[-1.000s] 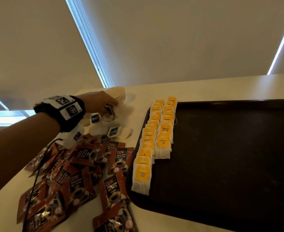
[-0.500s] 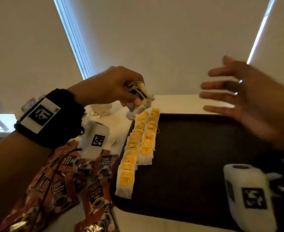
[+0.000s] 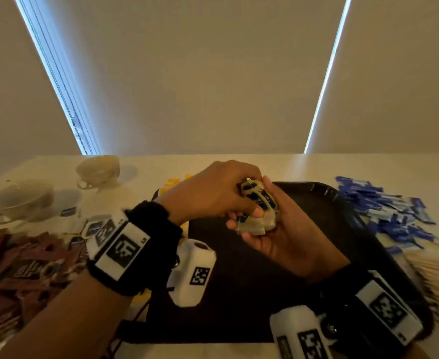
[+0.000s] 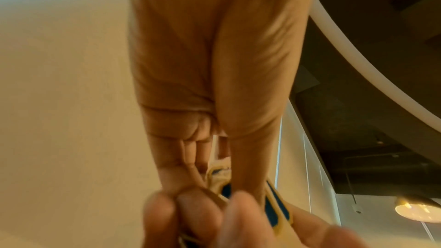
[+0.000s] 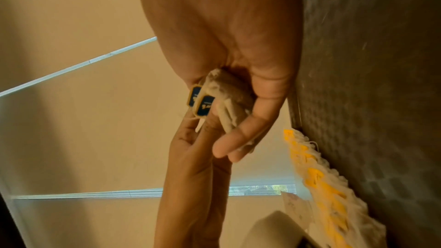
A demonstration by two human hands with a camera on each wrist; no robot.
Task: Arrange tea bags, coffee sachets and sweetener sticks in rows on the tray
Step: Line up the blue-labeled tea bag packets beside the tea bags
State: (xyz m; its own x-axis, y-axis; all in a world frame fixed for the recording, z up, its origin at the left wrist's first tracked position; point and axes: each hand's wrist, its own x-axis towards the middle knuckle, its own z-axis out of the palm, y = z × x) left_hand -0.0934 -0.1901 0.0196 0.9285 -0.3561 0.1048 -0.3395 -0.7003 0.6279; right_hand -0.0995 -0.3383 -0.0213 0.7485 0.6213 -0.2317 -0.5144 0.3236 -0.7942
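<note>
A small bundle of white tea bags with blue tags (image 3: 258, 200) is held over the black tray (image 3: 324, 211). My left hand (image 3: 244, 203) grips it from above, thumb and fingers curled round it. My right hand (image 3: 275, 226) cups it from below, palm up, fingers and thumb curled round the bags. The right wrist view shows the bundle (image 5: 214, 101) between both hands, and the rows of yellow-tagged tea bags (image 5: 322, 186) on the tray's left side. In the head view my left arm hides most of those yellow-tagged rows (image 3: 173, 181).
Red-brown coffee sachets (image 3: 19, 268) lie heaped left of the tray, with loose blue-tagged tea bags (image 3: 94, 226) behind them. Two pale cups (image 3: 98, 169) (image 3: 19, 200) stand at the back left. Blue sweetener sticks (image 3: 384, 206) and wooden stirrers (image 3: 433, 270) lie right of the tray.
My left hand carried the tea bags from the pile by the cups to above the tray. My right hand, open in the air half a second ago, came in and closed under the bundle.
</note>
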